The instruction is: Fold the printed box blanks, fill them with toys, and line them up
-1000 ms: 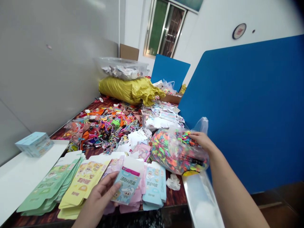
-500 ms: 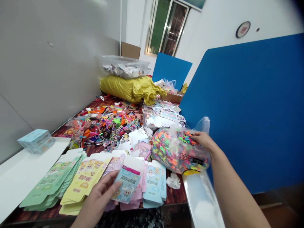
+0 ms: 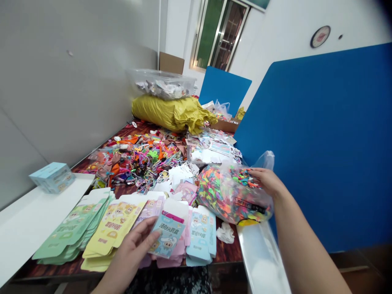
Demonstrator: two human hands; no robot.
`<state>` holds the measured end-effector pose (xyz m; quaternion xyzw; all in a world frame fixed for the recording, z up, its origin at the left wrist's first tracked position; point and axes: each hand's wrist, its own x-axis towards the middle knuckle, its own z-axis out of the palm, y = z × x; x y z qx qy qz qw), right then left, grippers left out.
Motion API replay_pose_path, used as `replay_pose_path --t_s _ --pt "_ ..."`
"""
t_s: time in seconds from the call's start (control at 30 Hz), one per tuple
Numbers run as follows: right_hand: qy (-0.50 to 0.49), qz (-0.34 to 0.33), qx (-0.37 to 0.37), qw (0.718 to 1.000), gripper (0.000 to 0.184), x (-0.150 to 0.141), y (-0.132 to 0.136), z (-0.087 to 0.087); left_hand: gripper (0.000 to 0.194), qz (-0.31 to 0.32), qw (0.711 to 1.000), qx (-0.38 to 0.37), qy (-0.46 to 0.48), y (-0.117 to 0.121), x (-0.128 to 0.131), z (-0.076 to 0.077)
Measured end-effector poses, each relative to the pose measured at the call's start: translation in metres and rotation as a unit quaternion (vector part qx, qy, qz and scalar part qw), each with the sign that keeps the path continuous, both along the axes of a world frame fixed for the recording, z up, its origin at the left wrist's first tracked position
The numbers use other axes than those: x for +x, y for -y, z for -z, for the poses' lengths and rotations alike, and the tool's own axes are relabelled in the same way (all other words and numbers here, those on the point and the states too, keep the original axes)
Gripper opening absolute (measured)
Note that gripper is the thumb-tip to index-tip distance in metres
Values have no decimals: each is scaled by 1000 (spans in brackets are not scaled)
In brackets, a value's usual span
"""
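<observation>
My left hand point(image 3: 131, 255) holds a flat, unfolded light-blue cartoon box point(image 3: 167, 239) between thumb and fingers, just above the fanned rows of flat boxes in green point(image 3: 72, 228), yellow point(image 3: 114, 228), pink and blue point(image 3: 202, 234) near the table's front edge. My right hand point(image 3: 265, 181) reaches into the open mouth of a clear plastic bag point(image 3: 231, 198) stuffed with small neon-coloured pieces; its fingertips are inside among them and what they grip cannot be made out.
A heap of colourful hair ties and clips point(image 3: 143, 157) covers mid-table. Behind it lie a yellow sack point(image 3: 170, 112) with a clear tub point(image 3: 162, 83) on top. A blue partition point(image 3: 321, 134) stands right, a white shelf point(image 3: 27, 220) with a blue box point(image 3: 52, 177) left, a clear tray point(image 3: 260, 261) front right.
The view has shifted slightly, sliding everything a little right. Both hands stay where they were, the left on the blue flat box and the right in the bag.
</observation>
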<state>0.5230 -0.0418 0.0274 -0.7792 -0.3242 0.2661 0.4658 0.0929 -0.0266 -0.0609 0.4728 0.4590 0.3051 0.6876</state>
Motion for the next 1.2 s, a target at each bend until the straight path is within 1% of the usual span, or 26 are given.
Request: replay_pose_path --t_s 0.07,0.1,0.13,0.17,0.2,0.23,0.3,0.33,0.4,0.47,0.5,0.6,0.67,0.73,0.8,0.83,0.87,0.9,0.93,0.97,1.0,1.03,1.07,1.1,1.2 --pt "-7 -29 22 999 30 -25 -1 -3 60 -4 1000 16 24 0 5 -3" --pt "-9 -57 40 998 31 -43 -2 -4 58 0 999 24 34 1 8 -4" --pt "-11 -94 61 994 29 -64 -2 -4 55 5 999 31 42 1 11 -5" --pt "-4 -144 92 985 26 -88 -2 -5 52 11 998 35 50 1 14 -5" --pt "7 -198 128 972 21 -112 -1 -5 50 19 998 37 56 1 17 -4" --pt "23 -249 148 957 17 -137 0 -5 48 25 997 38 62 2 19 -3" --pt "67 -316 143 935 16 -179 2 -5 44 35 995 39 80 2 20 -2" --pt "96 -344 134 924 15 -194 2 -4 43 37 994 39 92 3 20 -2" --pt "147 -395 112 900 16 -215 1 -2 42 37 992 32 113 3 17 -3" --pt "165 -434 95 880 17 -223 -3 0 45 34 992 17 121 3 13 -6" --pt "162 -442 89 878 18 -225 -5 1 46 30 992 13 125 2 10 -7" --pt "150 -434 81 885 14 -230 -13 0 43 6 990 17 140 0 3 -9" --pt "162 -447 68 877 15 -237 -17 -2 43 -7 990 16 143 -1 -2 -8" --pt "169 -496 36 851 19 -244 -22 -6 45 -14 990 11 140 -3 -7 -5" --pt "154 -543 9 826 22 -248 -29 -9 44 -17 990 12 143 -5 -14 -3" --pt "139 -552 7 822 22 -250 -35 -10 42 -16 989 14 145 -5 -18 -2" --pt "124 -549 13 826 23 -250 -43 -11 40 -13 989 16 146 -6 -22 -2" --pt "119 -533 27 837 24 -251 -52 -10 39 -10 989 15 146 -6 -27 -1" --pt "130 -505 40 852 24 -252 -64 -7 38 -6 990 11 144 -6 -31 -1" --pt "166 -476 44 863 23 -253 -77 -3 38 -5 990 8 141 -5 -35 0" --pt "218 -449 39 865 22 -256 -91 3 38 -5 990 5 140 -5 -40 1" --pt "277 -430 24 859 21 -261 -106 10 39 -4 990 3 141 -4 -44 2" --pt "333 -421 3 844 22 -267 -121 19 39 -1 990 3 143 -4 -48 3" --pt "370 -422 -15 828 23 -275 -135 28 39 2 989 5 146 -4 -52 4" --pt "406 -458 -49 790 26 -302 -169 58 36 17 987 7 157 -5 -64 4"
